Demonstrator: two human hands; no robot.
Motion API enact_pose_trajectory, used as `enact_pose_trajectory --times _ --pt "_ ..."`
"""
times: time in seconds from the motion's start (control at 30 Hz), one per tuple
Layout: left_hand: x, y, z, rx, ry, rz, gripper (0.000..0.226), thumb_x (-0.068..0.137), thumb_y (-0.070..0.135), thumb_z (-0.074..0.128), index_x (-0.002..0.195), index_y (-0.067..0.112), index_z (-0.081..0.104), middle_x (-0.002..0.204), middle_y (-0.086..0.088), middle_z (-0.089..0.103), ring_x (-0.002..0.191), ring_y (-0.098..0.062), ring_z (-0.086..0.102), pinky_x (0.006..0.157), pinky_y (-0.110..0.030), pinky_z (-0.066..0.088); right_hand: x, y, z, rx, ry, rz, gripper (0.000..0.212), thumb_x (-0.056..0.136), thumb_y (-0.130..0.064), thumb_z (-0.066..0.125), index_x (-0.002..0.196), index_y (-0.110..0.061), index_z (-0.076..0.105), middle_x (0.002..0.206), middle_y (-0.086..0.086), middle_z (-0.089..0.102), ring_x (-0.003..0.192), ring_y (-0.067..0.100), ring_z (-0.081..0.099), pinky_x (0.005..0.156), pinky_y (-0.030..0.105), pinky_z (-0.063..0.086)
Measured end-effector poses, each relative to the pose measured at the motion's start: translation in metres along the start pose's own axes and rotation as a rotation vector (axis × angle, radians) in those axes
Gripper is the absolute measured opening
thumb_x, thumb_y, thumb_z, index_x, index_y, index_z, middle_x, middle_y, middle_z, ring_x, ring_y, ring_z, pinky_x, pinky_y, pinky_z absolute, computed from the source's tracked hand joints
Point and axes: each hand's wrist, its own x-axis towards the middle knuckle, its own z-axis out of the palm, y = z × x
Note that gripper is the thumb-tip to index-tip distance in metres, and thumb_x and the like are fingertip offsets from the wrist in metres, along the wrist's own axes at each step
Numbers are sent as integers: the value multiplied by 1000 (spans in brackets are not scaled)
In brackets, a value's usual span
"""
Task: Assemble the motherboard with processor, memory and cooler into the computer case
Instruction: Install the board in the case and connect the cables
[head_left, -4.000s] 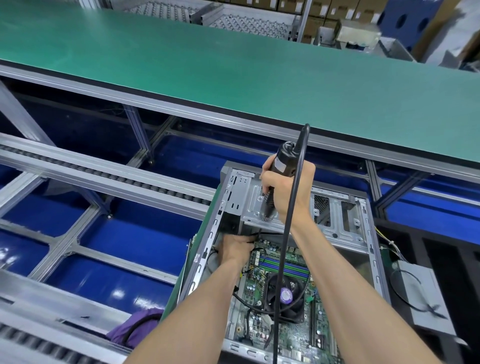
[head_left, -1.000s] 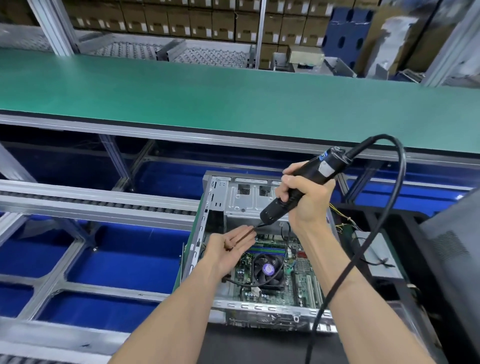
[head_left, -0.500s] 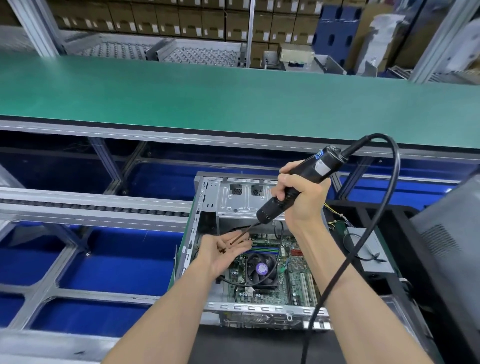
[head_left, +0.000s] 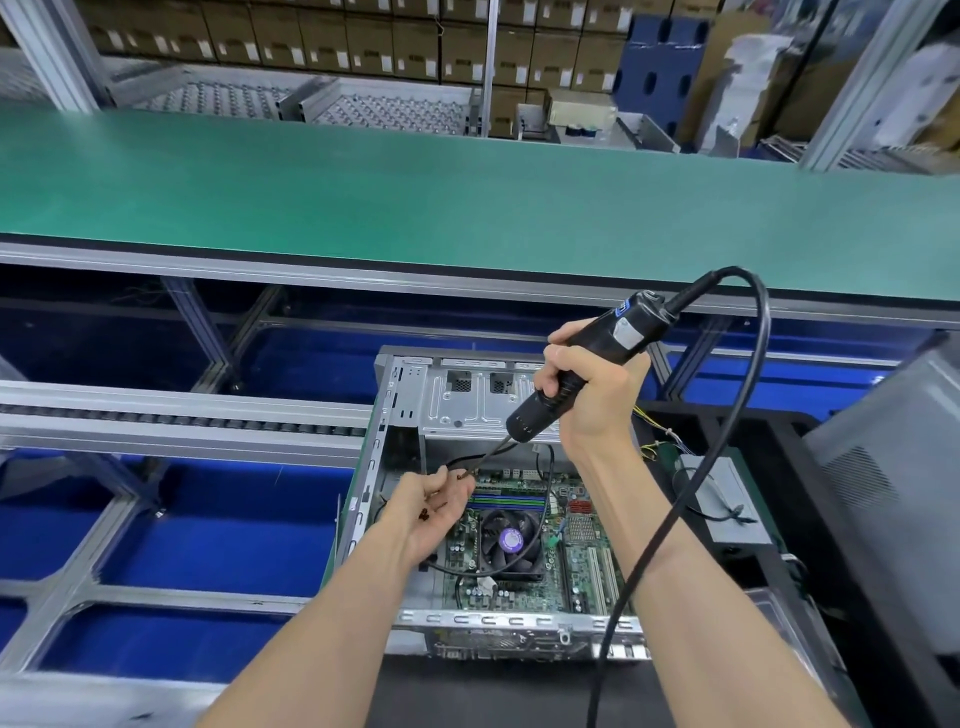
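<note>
1. Two bare hands work above an open computer case (head_left: 410, 415) that lies on its side, its open face up and its long axis running away from the viewer toward the green bench (head_left: 467, 197).
2. At far left, a roller conveyor rail (head_left: 182, 415) crosses in front of blue bins (head_left: 218, 519), well apart from the case.
3. Left hand (head_left: 434, 512) is held palm up over the case's left edge, fingers loosely curled, cradling small dark screws (head_left: 425, 515); whether the fingertips pinch one cannot be told.
4. A powered screwdriver (head_left: 582, 364) slants from upper right down to lower left, its thin bit (head_left: 488, 457) pointing at the left hand's fingertips.
5. Right hand (head_left: 592, 395) is wrapped around the screwdriver's black barrel.
6. Motherboard (head_left: 582, 566) lies flat in the case floor, its cooler fan (head_left: 511, 543) with a purple hub facing up, green memory slots (head_left: 511, 501) just beyond it.
7. A black cable (head_left: 748, 395) loops from the screwdriver's top and falls across the right forearm and the case's near rail.
8. At right, a grey box (head_left: 727, 514) with wires sits beside the case; a grey case panel (head_left: 893, 499) stands at the edge.
</note>
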Motion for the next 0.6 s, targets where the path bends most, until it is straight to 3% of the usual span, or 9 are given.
enact_pose_trajectory --times 0.17,0.3,0.47,0.6 --pt "-1 -2 2 27 -11 12 11 91 -9 62 99 -12 70 82 -21 72 76 -22 72 55 -23 59 -1 0 1 -1 -4 -5 22 67 6 62 60 -14 67 53 7 52 39 21 42 50 29 38" --pt "0 -1 0 18 7 -2 7 87 -6 68 94 -9 68 82 -19 70 81 -22 69 53 -24 59 -1 -3 3 11 0 -16 18 66 5 62 61 -12 67 52 9 50 38 21 43 50 28 38" --pt "-1 -3 0 21 -54 -10 31 71 2 76 98 -9 67 79 -19 72 70 -20 73 55 -25 59 1 -4 4 26 31 -5 13 67 6 62 63 -7 64 53 8 50 39 20 41 51 30 35" --pt "2 -4 1 1 -60 -7 26 82 -3 71 105 -11 65 84 -22 73 74 -23 75 56 -26 59 1 -2 2 22 38 -4 12 67 6 62 64 -6 63 54 8 51 39 20 42 51 30 35"
